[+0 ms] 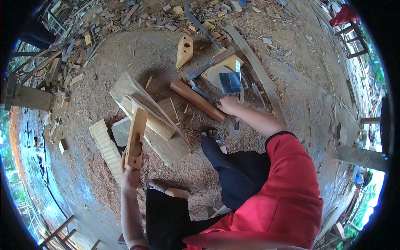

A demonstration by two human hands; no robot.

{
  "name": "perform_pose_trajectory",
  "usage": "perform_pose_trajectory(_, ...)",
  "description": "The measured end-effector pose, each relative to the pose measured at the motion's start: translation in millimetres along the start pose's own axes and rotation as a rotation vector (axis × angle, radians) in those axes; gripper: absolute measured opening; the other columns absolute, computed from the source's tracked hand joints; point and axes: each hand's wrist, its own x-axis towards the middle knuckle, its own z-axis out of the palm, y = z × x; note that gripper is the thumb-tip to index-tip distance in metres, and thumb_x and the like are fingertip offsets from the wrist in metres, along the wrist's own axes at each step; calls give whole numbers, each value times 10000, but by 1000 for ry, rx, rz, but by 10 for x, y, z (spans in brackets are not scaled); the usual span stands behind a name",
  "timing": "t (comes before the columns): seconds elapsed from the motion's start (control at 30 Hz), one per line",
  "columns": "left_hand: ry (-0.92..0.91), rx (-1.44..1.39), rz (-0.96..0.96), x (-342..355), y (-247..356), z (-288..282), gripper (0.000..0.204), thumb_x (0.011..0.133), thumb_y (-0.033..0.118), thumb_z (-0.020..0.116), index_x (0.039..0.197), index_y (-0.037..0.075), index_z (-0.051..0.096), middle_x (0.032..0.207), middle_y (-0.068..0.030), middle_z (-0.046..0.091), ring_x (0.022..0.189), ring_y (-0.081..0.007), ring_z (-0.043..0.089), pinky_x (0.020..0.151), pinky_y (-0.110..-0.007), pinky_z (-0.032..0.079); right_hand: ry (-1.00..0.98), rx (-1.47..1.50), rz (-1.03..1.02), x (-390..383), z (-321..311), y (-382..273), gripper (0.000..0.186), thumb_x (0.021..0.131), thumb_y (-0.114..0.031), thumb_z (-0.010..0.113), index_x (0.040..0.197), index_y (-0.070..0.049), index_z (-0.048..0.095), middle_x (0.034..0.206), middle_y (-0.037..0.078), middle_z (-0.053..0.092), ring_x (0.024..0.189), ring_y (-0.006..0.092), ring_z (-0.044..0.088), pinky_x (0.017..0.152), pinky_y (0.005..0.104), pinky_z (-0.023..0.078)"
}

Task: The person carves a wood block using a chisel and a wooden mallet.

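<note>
My left hand point(131, 175) grips a light wooden block point(136, 129) with a carved hollow and hole, raised over a pale plank point(171, 152). My right hand point(228, 104) is closed among the tools beside a reddish-brown wooden bar point(196, 100); what it grips is unclear. Just above it lies a wide dark blade point(230, 82), with a narrow dark tool point(201, 91) to its left. Farther off are a wood-handled blade point(201, 71), a yellow wooden piece with holes point(184, 51) and a long curved blade point(200, 26).
I sit low over dusty ground with shavings point(104, 166). A long batten point(254, 62) lies right of the tools, wood scraps point(141, 10) spread behind. Metal legs and frames point(350, 37) stand at the right. Another person's dark-clothed leg point(35, 33) is at the upper left.
</note>
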Motion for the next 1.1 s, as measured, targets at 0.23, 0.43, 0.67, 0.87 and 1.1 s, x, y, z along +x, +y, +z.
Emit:
perform_pose_trajectory(0.23,-115,-541,-28,-15,83,118,626,872,389,479,1329,11,279,1284,-123,412,1163,-238,425,932,-370,382,56,169,8,-41,101,72,462,773,-422,581,964,-3,545,924,171,602,878,331,582,732,428,468)
perform_pose_trajectory(0.43,106,-134,11,27,28,168,515,863,114,460,1339,40,277,1238,-141,456,1058,-241,519,873,-355,442,34,173,-3,52,191,125,473,775,-430,588,967,0,537,961,177,592,913,333,570,754,425,459)
perform_pose_trajectory(0.67,253,-88,49,-10,363,61,549,854,54,504,1353,105,282,1184,-102,496,991,-132,527,835,-259,435,-1,207,72,-4,44,-1,473,777,-436,586,957,-1,547,924,185,603,885,345,577,746,431,460)
perform_pose_trajectory(0.87,472,-195,72,198,245,-264,508,870,85,505,1331,94,291,1085,-110,513,922,-164,536,732,-302,487,102,391,52,138,258,145,454,781,-407,591,902,29,560,894,212,600,858,365,577,735,440,448)
perform_pose_trajectory(1.1,782,-181,-67,304,-163,-591,715,832,109,581,1378,135,119,1113,-146,501,958,-213,536,755,-378,478,344,628,5,123,377,203,430,769,-384,615,889,26,563,884,225,591,865,376,565,739,434,437)
